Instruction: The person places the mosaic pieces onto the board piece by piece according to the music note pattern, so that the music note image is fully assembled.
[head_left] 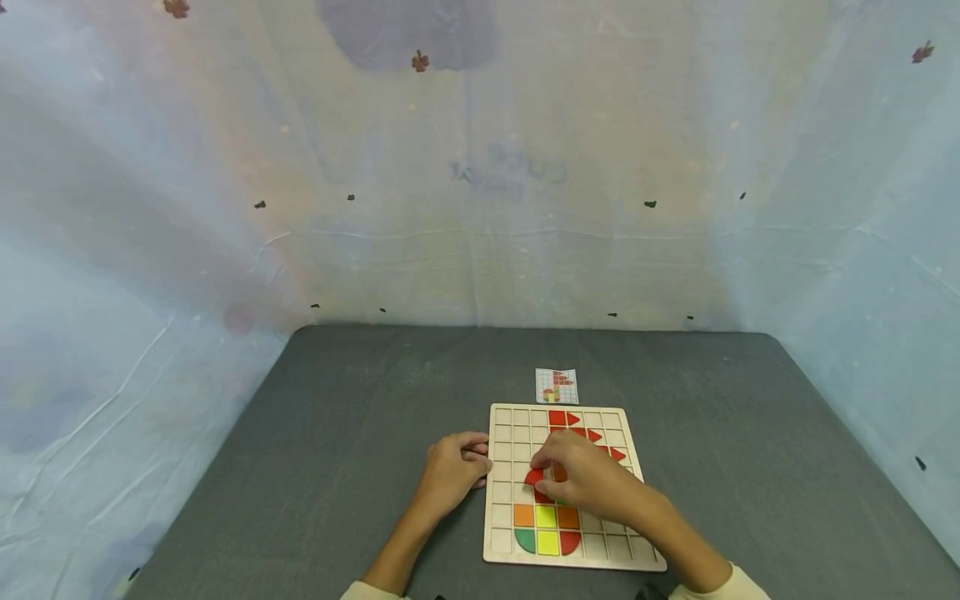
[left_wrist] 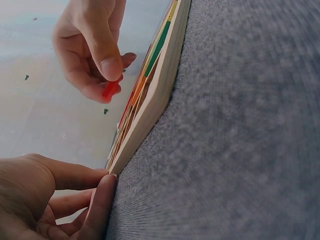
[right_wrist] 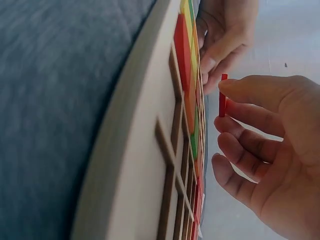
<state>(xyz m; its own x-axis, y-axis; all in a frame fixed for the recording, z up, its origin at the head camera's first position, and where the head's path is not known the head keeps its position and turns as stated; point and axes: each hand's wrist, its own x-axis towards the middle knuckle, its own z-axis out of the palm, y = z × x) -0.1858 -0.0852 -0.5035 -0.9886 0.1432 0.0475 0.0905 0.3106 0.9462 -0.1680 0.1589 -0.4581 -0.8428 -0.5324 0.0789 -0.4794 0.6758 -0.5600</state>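
My right hand [head_left: 592,479] hovers over a wooden grid board [head_left: 501,467], pinching a red quarter-round tile [head_left: 533,477] between thumb and fingers. Seen edge-on in the right wrist view, that red tile [right_wrist: 223,96] is held just off the board's surface. At the board's left side, my left hand [head_left: 450,471] grips the edge; the left wrist view has its thumb and forefinger pinching the rim [left_wrist: 145,117]. Near the board's front lie yellow squares [head_left: 548,543], orange squares [head_left: 523,516], a green rounded tile [head_left: 526,541] and a red rounded tile [head_left: 570,543]. My right hand partly hides the middle cells.
Behind the board lies a small printed pattern card [head_left: 557,387] with coloured shapes on a grid. Red squares and pointed red tiles [head_left: 573,419] sit in the board's far rows. The dark grey table [head_left: 360,400] is backed by a pale hanging cloth [head_left: 480,275].
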